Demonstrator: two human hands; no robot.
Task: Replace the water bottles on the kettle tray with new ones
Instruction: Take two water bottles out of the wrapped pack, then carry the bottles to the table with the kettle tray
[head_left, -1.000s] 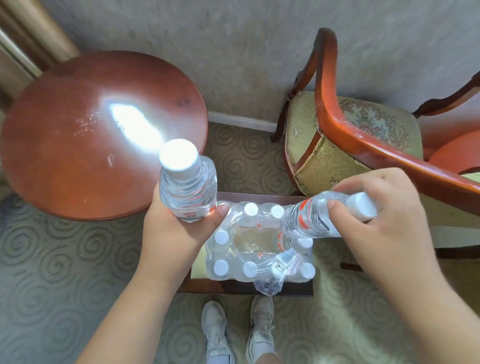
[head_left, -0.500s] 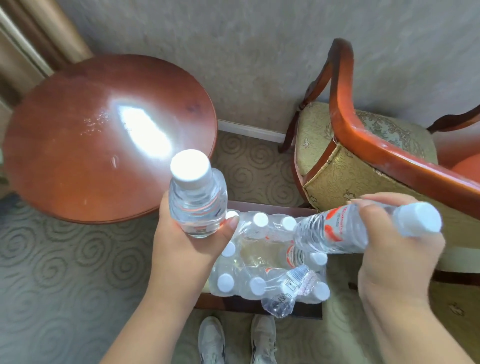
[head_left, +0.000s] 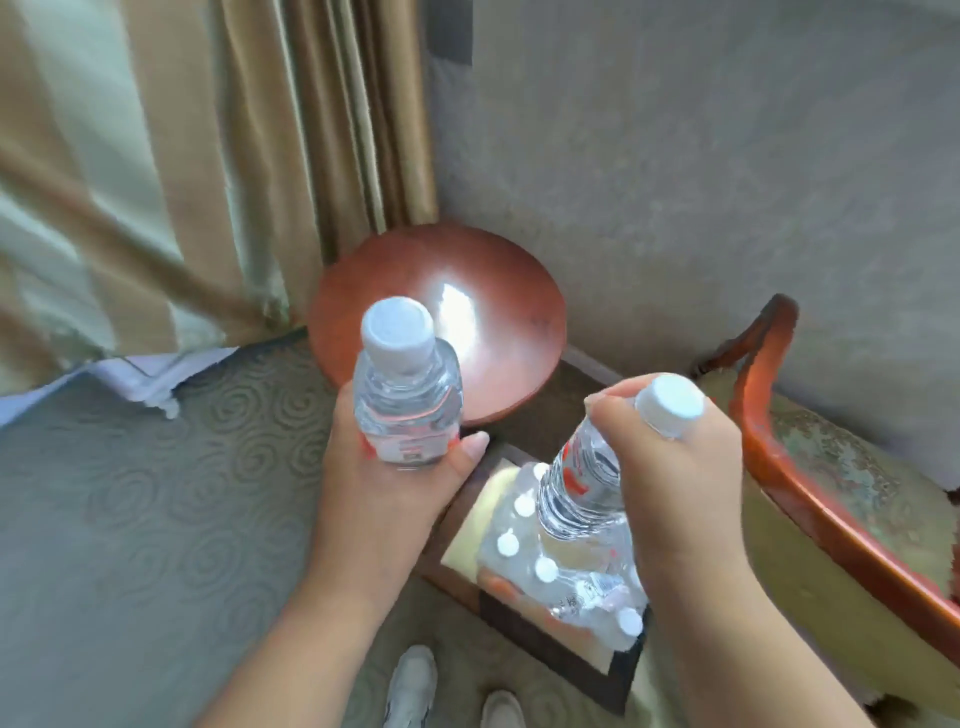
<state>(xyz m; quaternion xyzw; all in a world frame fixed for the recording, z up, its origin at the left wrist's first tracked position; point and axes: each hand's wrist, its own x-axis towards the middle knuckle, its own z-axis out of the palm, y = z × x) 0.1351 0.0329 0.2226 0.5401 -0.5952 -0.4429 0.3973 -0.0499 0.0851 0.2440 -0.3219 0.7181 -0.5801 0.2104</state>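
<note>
My left hand (head_left: 384, 488) grips an upright clear water bottle (head_left: 405, 395) with a white cap and a red label, held from below. My right hand (head_left: 675, 467) holds a second clear water bottle (head_left: 587, 483) near its neck, tilted, with its white cap up by my fingers. Below both hands, a shrink-wrapped pack of water bottles (head_left: 550, 566) with several white caps rests on a low dark wooden stool (head_left: 561, 654). No kettle tray is in view.
A round red-brown side table (head_left: 498, 322) stands by the wall, behind the bottles. A wooden armchair (head_left: 810, 467) with a patterned cushion is at right. Beige curtains (head_left: 208, 156) hang at left over patterned carpet (head_left: 156, 519). My white shoes (head_left: 415, 686) show at the bottom.
The view has swung left and up, revealing curtains. Both hands have lifted their bottles higher above the pack; the right bottle has tipped from nearly level to nearly upright.
</note>
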